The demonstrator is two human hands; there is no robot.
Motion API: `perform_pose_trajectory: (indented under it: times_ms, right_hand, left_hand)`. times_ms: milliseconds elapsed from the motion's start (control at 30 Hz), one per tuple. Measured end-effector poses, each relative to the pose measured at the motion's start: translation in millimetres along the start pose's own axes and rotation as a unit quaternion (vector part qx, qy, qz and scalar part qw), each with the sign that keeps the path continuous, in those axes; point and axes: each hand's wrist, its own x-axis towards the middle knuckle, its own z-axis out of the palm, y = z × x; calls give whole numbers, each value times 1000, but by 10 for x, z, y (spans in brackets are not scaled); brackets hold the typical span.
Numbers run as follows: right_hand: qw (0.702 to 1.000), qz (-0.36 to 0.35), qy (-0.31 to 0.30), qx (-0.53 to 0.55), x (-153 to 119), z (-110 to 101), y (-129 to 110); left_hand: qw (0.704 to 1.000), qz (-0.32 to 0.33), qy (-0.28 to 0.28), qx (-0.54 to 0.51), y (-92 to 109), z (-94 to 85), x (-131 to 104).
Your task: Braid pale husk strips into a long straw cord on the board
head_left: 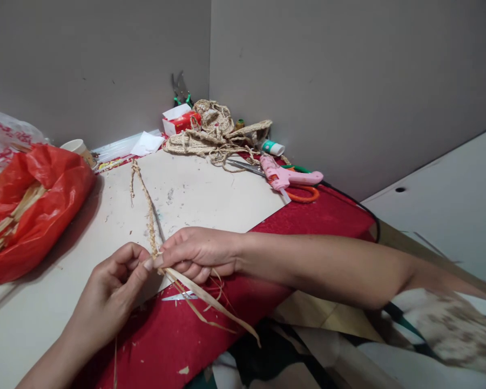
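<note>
A thin braided straw cord [150, 213] runs from the middle of the pale board down to my two hands, which meet at its lower end. My left hand [123, 275] pinches the braid with thumb and forefinger. Closed around the strands from the right is my right hand [196, 254], its fingertips almost touching those of the left. Loose flat straw strands [214, 303] hang out below my right hand, over the red cloth [166, 337].
At the left, a red plastic bag [60, 200] holds dry straw. Coiled braid [202, 141], a red box [186, 123], green-handled pliers [181, 94], a pink glue gun [285, 175] and orange-handled scissors [303, 199] lie along the back. A paper cup [79, 148] stands behind the bag.
</note>
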Motion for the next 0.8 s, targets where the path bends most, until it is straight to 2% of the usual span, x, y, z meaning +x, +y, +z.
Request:
perform_pose_trajectory:
  times_ms: [133,267,433,533,800]
  right_hand:
    - [999,-24,-19,-29,5,-31,22]
    - [992,-73,-2,-107,12,-60,58]
    - [943,-167,67,-282,22,-52,97]
    - [915,-173,106,-349,28,-35,108]
    - [860,-180,133,-459,17,-16,81]
  left_hand:
    - [981,-74,-59,-170,-29,14,36]
    - [955,-82,-108,-266,-87,-5,96]
    - [942,-102,-135,-290,-132,-32,137]
    - [943,-113,-135,-283,-141,-37,149]
    - [959,-118,-115,-232,-177,-64,158]
